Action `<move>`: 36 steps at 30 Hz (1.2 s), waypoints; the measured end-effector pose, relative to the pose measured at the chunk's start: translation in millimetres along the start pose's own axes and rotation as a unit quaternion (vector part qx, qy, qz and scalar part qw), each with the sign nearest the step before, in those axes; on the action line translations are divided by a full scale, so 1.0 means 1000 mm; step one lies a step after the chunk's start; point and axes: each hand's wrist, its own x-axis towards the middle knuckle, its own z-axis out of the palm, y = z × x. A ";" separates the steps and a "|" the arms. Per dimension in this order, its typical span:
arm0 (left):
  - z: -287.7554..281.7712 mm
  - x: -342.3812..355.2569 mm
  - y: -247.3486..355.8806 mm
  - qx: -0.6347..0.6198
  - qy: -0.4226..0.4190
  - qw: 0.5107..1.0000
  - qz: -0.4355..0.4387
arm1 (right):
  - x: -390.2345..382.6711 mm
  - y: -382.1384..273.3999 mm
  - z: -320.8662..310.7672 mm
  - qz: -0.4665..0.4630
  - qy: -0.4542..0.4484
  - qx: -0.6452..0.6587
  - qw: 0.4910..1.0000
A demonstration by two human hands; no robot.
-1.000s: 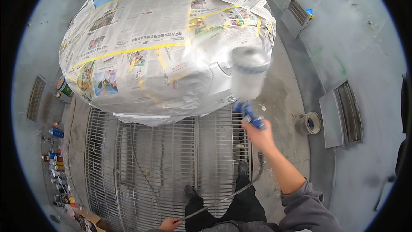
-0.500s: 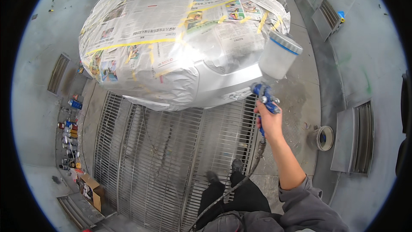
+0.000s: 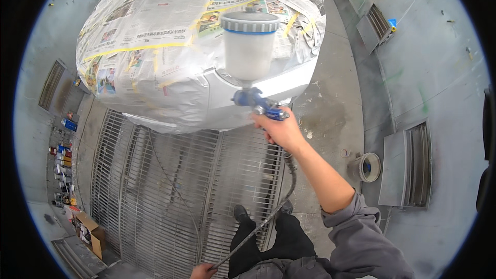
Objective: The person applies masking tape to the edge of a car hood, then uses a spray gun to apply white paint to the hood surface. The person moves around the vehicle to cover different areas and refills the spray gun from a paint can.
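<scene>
My right hand is closed round the handle of a blue spray gun, which points left along the car's corner. On top of the gun sits a translucent paint cup with a grey lid. Behind it, the bare silver-white bumper corner shows between sheets of masking newspaper edged with yellow tape. An air hose runs from the gun's handle down across my legs. At the lower edge my left hand is closed on that hose.
Metal floor grating lies under me and in front of the car. Cans and bottles line the left wall near an open cardboard box. On the right stand a bucket and a vent panel.
The spray gun has swept left across the bumper corner in my right hand, and its cup stands more upright. My left hand has come into view at the lower edge, holding the hose.
</scene>
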 end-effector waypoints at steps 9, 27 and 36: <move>0.027 0.054 0.128 -0.154 -0.131 0.971 0.125 | 0.030 0.036 -0.180 -0.010 0.146 -0.093 0.985; 0.080 0.083 0.283 -0.248 0.098 0.957 0.116 | 0.096 0.078 -0.317 -0.144 0.298 -0.160 0.930; 0.074 0.053 0.216 -0.223 0.153 0.957 0.102 | 0.021 0.080 -0.138 -0.116 0.155 -0.126 0.973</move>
